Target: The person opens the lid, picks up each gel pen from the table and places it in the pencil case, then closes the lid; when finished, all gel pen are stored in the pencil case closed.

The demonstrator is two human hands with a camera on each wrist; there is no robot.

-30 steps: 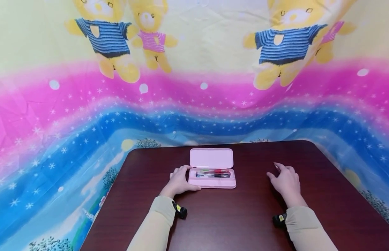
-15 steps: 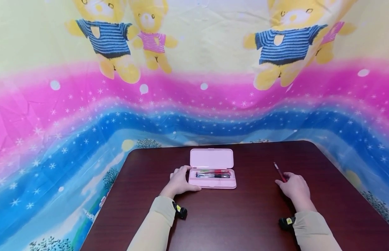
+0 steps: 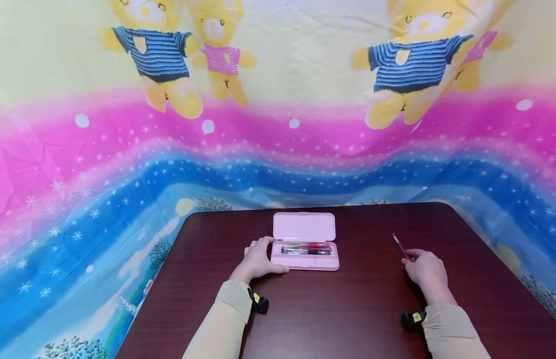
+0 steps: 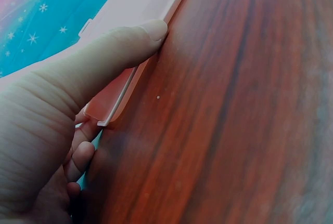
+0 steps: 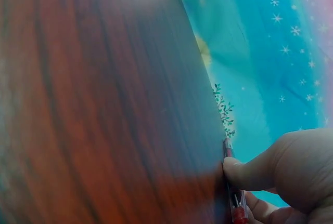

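A pink pencil case (image 3: 304, 266) lies with its lid (image 3: 304, 227) raised on the table. Several pens (image 3: 306, 248), among them red and black ones, lie in its rear compartment. My left hand (image 3: 257, 259) grips the case's left end, thumb along the front edge and fingers round the side; the thumb (image 4: 130, 42) shows close up in the left wrist view. Off to the right, my right hand (image 3: 427, 273) pinches a red pen (image 3: 398, 244) between thumb and fingers. The pen's clear barrel (image 5: 235, 199) shows beside the thumb in the right wrist view.
The dark red wooden table (image 3: 331, 314) has rounded far corners. A printed cloth (image 3: 278, 129) with bears and snowflakes hangs behind and at both sides. Black wrist cameras (image 3: 260, 301) sit on both cuffs.
My right hand has moved right and nearer to me along the red pen, uncovering its far end. My left hand and the pencil case have stayed in place.
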